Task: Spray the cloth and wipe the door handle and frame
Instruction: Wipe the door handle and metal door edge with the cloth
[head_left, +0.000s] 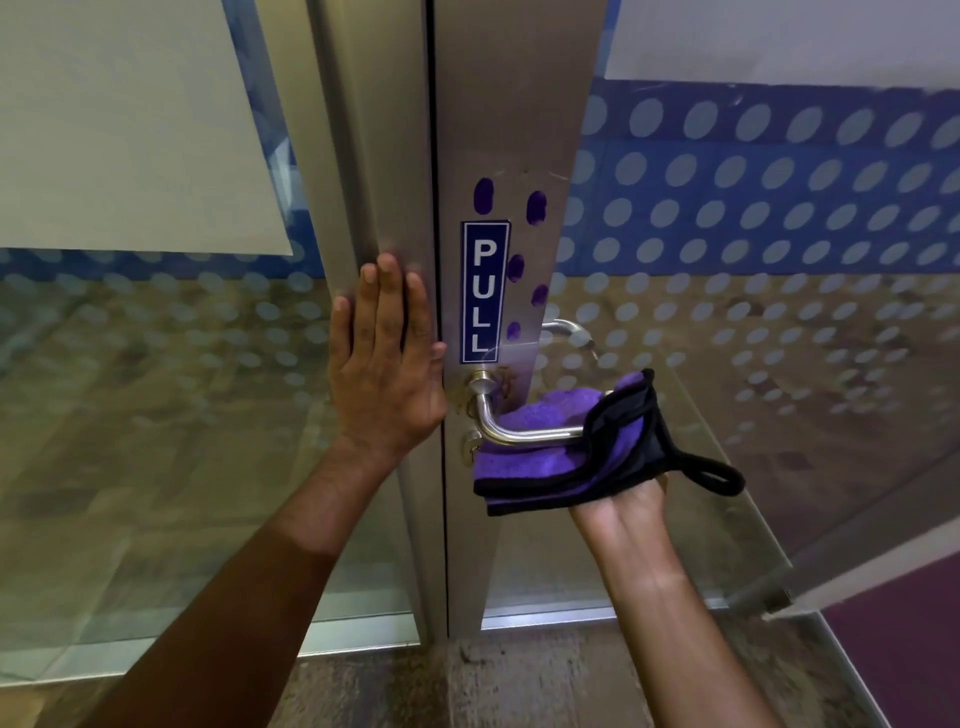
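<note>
A silver lever door handle (511, 434) sticks out of the brushed metal door frame (514, 130). A folded purple cloth with black edging (566, 457) is wrapped under and around the lever's outer end, held from below by my right hand (631, 506), palm up. A black loop hangs off the cloth to the right. My left hand (387, 358) lies flat, fingers together, on the metal frame left of the door gap. Several purple smudges (536, 208) mark the frame around a blue PULL sign (484, 292).
Glass panels with a blue band and frosted dots flank the frame on both sides (753, 218). A pale sheet covers the upper left glass (119, 130). A second handle shows behind the glass (569, 332). Speckled floor lies below (519, 680), with a purple mat at lower right (904, 639).
</note>
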